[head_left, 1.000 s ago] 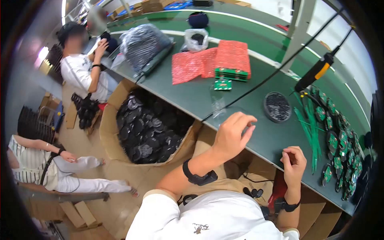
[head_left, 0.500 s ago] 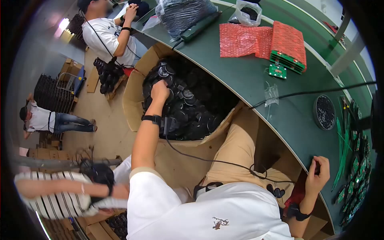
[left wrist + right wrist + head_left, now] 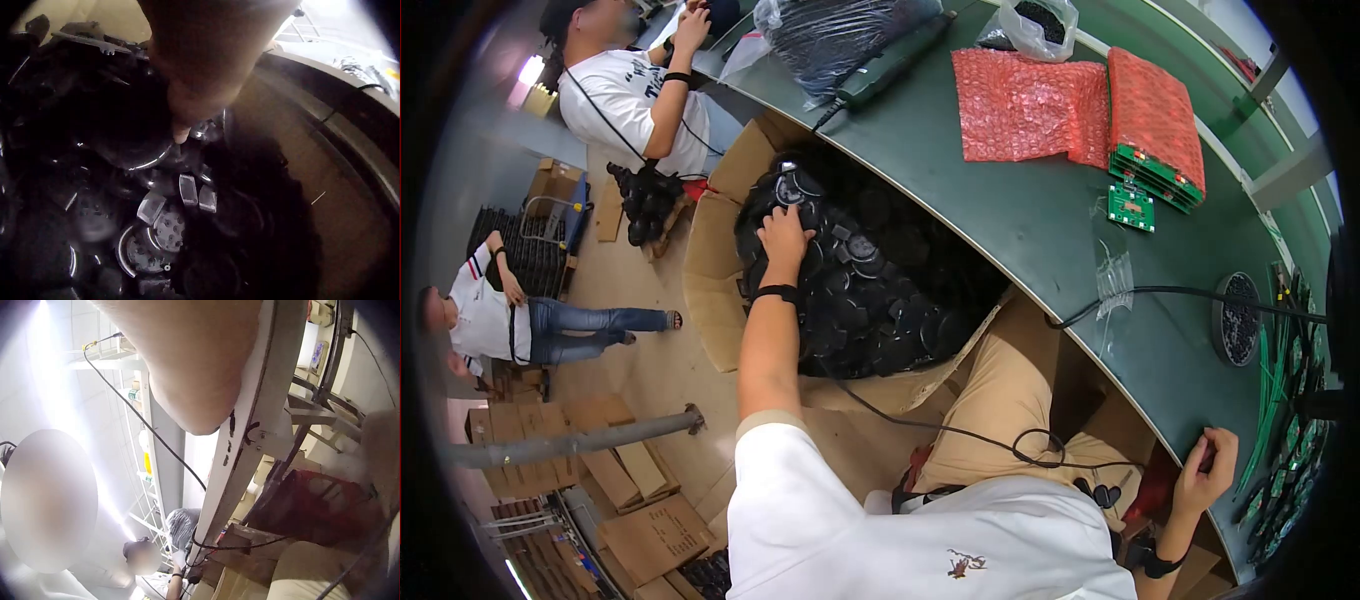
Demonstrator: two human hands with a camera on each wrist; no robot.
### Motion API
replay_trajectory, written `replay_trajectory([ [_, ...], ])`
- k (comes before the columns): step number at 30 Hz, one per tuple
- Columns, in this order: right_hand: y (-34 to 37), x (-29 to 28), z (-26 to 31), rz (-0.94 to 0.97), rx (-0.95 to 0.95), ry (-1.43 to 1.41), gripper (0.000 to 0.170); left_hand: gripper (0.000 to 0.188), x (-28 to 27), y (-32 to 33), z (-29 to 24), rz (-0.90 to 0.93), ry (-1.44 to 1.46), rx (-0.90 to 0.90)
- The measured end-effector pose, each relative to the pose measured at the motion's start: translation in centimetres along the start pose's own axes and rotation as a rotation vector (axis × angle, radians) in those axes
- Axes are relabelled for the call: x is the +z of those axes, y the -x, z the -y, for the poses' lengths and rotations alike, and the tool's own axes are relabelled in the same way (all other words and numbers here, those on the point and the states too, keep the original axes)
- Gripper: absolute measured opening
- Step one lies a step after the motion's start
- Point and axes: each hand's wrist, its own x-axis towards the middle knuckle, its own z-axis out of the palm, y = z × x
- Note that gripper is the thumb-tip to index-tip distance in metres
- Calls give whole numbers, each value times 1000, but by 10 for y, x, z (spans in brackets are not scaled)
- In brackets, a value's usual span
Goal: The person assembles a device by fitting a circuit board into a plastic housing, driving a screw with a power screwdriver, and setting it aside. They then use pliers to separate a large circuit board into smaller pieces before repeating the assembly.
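Observation:
In the head view my left hand (image 3: pixel 785 238) reaches into a big cardboard box (image 3: pixel 718 290) filled with round black plastic parts (image 3: pixel 870 310). Its fingers are spread over the parts near the box's far left side. The left wrist view has a fingertip (image 3: pixel 180 135) right by the edge of a round black part, with the other fingers out of sight. My right hand (image 3: pixel 1206 472) rests loosely curled at the edge of the green table (image 3: pixel 1040 230). From the right wrist view only the base of that hand (image 3: pixel 194 369) shows against the table edge.
Red bubble wrap (image 3: pixel 1030 105) lies beside wrapped green circuit boards (image 3: pixel 1155 175). A round tub of small black pieces (image 3: pixel 1236 320), green cable ties (image 3: pixel 1272 400) and a black cable (image 3: pixel 1180 290) are on the right. Another person (image 3: pixel 635 95) sits beyond the box.
My left hand has moved from over the table edge left into the box, and its fingers have spread since half a second ago. The head view has swung left. My right hand stays near the edge.

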Motion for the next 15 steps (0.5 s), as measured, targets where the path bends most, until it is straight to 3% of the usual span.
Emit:
replay_trajectory([
  [3,-1,-1,2,9,22,17,17,32,11,-7,8,-90,-186,167],
  [6,-1,-2,1,24,41,19,16,25,2,-10,8,-114,-158,98],
  [13,-9,-3,8,-22,1,-7,20,26,-34,-2,-3,-305,94,70],
  [15,-7,-4,8,-20,6,-26,20,25,-44,4,-9,-279,222,18],
])
